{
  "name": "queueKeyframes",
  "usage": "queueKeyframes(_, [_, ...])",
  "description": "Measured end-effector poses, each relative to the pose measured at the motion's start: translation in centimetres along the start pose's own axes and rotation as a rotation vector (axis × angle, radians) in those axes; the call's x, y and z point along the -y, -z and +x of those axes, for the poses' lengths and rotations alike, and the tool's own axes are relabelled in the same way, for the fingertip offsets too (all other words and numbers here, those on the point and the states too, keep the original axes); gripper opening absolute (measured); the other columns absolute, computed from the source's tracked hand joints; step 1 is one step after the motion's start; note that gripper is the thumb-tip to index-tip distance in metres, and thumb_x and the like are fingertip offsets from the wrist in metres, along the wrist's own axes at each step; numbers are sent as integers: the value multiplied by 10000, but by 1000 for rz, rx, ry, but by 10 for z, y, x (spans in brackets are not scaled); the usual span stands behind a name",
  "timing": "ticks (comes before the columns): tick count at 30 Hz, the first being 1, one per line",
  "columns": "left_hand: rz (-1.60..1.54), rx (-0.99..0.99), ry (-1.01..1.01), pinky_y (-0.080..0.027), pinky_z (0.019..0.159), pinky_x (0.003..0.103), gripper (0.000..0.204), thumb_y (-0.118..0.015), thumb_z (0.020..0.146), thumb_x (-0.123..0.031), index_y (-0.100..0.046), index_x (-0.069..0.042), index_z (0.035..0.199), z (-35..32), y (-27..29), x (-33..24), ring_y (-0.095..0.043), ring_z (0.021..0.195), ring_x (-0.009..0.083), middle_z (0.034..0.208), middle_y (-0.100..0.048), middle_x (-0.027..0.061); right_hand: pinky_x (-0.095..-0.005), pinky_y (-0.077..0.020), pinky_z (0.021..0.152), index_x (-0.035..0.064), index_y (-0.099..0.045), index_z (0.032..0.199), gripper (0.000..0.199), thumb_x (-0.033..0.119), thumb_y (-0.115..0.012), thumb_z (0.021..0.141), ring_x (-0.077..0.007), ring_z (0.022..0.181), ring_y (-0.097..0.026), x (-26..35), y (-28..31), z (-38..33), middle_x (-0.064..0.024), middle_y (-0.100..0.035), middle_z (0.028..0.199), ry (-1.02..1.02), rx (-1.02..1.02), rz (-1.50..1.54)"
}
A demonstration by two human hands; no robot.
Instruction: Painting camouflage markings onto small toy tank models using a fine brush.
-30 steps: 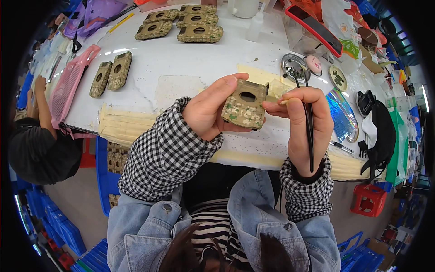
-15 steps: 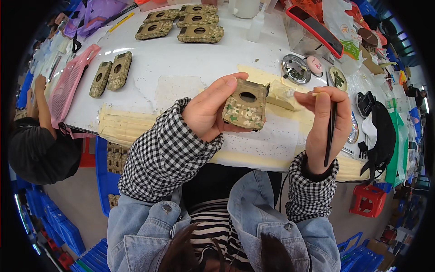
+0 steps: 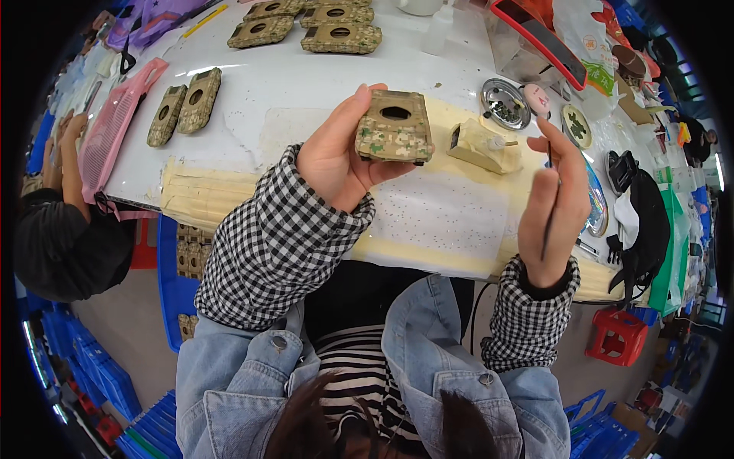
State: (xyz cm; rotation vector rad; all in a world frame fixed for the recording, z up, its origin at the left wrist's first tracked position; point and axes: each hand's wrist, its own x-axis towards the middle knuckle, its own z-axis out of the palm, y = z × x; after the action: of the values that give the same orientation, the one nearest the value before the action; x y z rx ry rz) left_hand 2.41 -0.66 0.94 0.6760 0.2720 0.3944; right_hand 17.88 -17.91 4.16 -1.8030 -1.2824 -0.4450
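My left hand [image 3: 334, 157] is wrapped round a camouflage-patterned toy tank hull [image 3: 392, 131], its oval top hole facing up. On my right, a slim dark tool [image 3: 548, 218] lies along the palm of my right hand [image 3: 558, 203], held between thumb and fingers; whether it is tweezers or a brush I cannot tell. Between the hands sits a pale, tape-covered block [image 3: 479, 147] with a small whitish bottle neck [image 3: 495, 142] and a thin stick poking out. Beyond it is a round metal dish [image 3: 506, 104] with small dark green pieces in it.
Several more camouflage hulls [image 3: 341, 38] lie at the back, and two hulls [image 3: 196, 99] at the left. Near the right are a lidded green-piece dish [image 3: 576, 126], a red-edged phone [image 3: 539, 42] and a black bag [image 3: 648, 229]. A person [image 3: 69, 245] works at far left beside a pink basket [image 3: 122, 130].
My right hand has drawn away from the block and let go of the small pale stick, which now stays at the bottle neck. My left hand has moved the hull up and slightly left.
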Motion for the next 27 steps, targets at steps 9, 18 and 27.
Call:
queueKeyframes(9, [21, 25, -17, -591, 688, 244, 462, -272, 983, -400, -421, -65, 1264, -1, 1, -1, -632, 969, 260, 1214, -517, 226, -294, -473, 787, -23, -610, 995, 255, 3, -701, 758, -211, 881, -622, 36, -1, -50, -123, -654, 879, -261, 351, 509])
queueKeyframes(18, [64, 23, -25, -586, 699, 241, 479, -273, 983, -403, -416, -45, 1268, -2, 0, -1, -633, 968, 258, 1211, -523, 220, -277, -460, 687, -11, -655, 905, 119, 25, -664, 792, -204, 772, -571, 35, -21, -56, -96, -632, 827, -324, 287, 512])
queueKeyframes(27, [76, 58, -33, -583, 735, 264, 489, -259, 986, -395, -417, -27, 1267, -2, 2, -1, -629, 982, 268, 1207, -527, 223, -275, -454, 683, 13, -673, 890, 107, 31, -672, 784, -190, 790, -560, 36, -29, -55, -71, -639, 808, -293, 278, 433])
